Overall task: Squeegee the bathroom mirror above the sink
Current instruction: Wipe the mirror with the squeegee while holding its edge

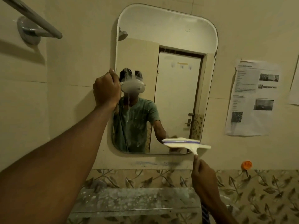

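Gripping the mirror's [174, 34] left edge at nine o'clock, the left hand [106, 89] has its fingers curled shut around the frame. Closed on the squeegee's [186, 143] handle, the right hand [204, 178] holds the blade flat against the glass at five o'clock, just above the bottom rim. Soapy streaks run down the left half.
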A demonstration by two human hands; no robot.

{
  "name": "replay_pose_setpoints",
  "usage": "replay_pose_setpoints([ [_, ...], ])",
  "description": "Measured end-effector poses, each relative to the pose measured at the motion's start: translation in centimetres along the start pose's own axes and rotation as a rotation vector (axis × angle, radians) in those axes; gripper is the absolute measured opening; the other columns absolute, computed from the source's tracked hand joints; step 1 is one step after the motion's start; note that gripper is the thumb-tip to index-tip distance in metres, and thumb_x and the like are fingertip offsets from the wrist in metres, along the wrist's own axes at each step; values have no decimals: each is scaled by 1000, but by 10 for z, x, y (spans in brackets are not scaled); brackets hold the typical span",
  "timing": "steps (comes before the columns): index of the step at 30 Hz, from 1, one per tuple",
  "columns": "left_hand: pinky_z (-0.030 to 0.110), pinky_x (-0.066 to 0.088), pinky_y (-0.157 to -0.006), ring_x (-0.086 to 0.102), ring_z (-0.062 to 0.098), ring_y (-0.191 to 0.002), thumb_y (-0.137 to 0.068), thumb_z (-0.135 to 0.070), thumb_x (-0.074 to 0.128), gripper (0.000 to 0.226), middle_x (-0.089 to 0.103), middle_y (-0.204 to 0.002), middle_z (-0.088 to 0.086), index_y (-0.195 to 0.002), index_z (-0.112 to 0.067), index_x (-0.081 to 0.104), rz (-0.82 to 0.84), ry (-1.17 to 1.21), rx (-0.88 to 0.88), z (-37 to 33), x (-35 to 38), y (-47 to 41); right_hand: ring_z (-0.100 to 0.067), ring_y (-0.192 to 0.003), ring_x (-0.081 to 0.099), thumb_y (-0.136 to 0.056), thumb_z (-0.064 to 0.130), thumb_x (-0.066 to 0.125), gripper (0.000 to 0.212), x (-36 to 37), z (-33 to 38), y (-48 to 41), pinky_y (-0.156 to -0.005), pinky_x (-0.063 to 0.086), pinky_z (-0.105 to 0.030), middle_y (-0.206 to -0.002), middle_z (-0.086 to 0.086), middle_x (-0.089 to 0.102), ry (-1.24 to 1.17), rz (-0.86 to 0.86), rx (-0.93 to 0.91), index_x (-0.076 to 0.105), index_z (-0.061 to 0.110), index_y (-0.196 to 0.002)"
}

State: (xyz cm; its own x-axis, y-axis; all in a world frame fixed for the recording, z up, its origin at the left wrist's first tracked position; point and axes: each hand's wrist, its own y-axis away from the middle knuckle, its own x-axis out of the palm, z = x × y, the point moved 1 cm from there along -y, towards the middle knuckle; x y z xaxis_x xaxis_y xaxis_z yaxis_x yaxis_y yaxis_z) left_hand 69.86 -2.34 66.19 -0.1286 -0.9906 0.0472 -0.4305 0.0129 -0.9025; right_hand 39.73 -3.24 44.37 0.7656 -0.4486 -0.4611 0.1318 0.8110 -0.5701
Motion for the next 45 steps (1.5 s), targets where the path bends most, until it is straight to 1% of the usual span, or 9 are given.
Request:
replay_pose_setpoints([
  [2, 28, 36, -56, 64, 34, -65, -102, -25, 32, 49, 68, -74, 23, -82, 5, 66, 2, -2, 3, 0, -1, 0, -13, -45, 48, -103, 38, 31, 46, -17, 20, -18, -43, 37, -25, -55, -2, 54, -65, -23, -73, 53, 18, -69],
  [7, 28, 34, -58, 64, 35, -68, -102, -24, 31, 49, 68, -76, 24, -83, 5, 66, 0, -22, 7, 1, -1, 0, -25, -55, 62, -102, 48, 26, 54, -36, 52, -75, -46, 53, -37, -68, -7, 64, -137, -152, -176, 61, 10, -85],
  [14, 26, 35, -55, 55, 21, -57, -102, -25, 31, 49, 67, -71, 19, -82, 3, 66, 10, -4, 15, 3, 1, -1, -5, -41, 46, -103, 36, 29, 42, 8, 6, -5, -41, 31, -16, -52, 3, 51, -75, -75, -47, 49, 23, -69],
  [20, 26, 36, -57, 57, 22, -61, -103, -26, 30, 50, 67, -74, 20, -85, 4, 65, 39, 3, 7, 0, -3, -1, -11, -49, 56, -101, 43, 27, 46, 22, -15, 25, -45, 41, -27, -55, 3, 57, 26, -68, 46, 56, 20, -74],
  [24, 27, 35, -56, 62, 28, -64, -103, -27, 31, 49, 68, -74, 20, -84, 3, 65, 22, 0, 6, 2, -1, 0, -5, -51, 56, -102, 43, 26, 47, 13, -10, 23, -45, 36, -21, -58, 5, 58, 40, 2, 55, 58, 19, -77],
  [31, 28, 37, -55, 64, 32, -66, -102, -28, 31, 50, 68, -74, 21, -80, 3, 64, 44, 24, -11, 3, -4, -3, -11, -52, 56, -103, 43, 28, 56, -14, -3, 15, -48, 34, -23, -56, 0, 59, 153, 138, 64, 54, 18, -60],
  [36, 25, 40, -54, 67, 34, -70, -102, -28, 30, 51, 69, -78, 23, -83, 4, 65, 110, 44, 40, 6, -6, -7, -11, -44, 49, -101, 47, 30, 53, -38, 43, -15, -43, 36, -21, -56, 0, 55, -54, 47, 51, 56, 16, -67],
  [39, 13, 28, -49, 67, 34, -76, -103, -26, 30, 49, 69, -83, 24, -87, 5, 65, 141, 48, 38, 7, -7, -9, -14, -46, 56, -103, 44, 31, 51, -49, 85, -54, -39, 43, -22, -66, -6, 63, -173, -8, -5, 61, 11, -78],
  [45, 16, 29, -49, 60, 24, -69, -103, -26, 31, 49, 68, -84, 23, -87, 6, 65, 195, 105, -13, 10, -10, -13, -15, -46, 45, -104, 36, 32, 47, -80, 178, -124, -44, 42, -28, -60, -3, 50, -260, -181, -161, 51, 13, -68],
])
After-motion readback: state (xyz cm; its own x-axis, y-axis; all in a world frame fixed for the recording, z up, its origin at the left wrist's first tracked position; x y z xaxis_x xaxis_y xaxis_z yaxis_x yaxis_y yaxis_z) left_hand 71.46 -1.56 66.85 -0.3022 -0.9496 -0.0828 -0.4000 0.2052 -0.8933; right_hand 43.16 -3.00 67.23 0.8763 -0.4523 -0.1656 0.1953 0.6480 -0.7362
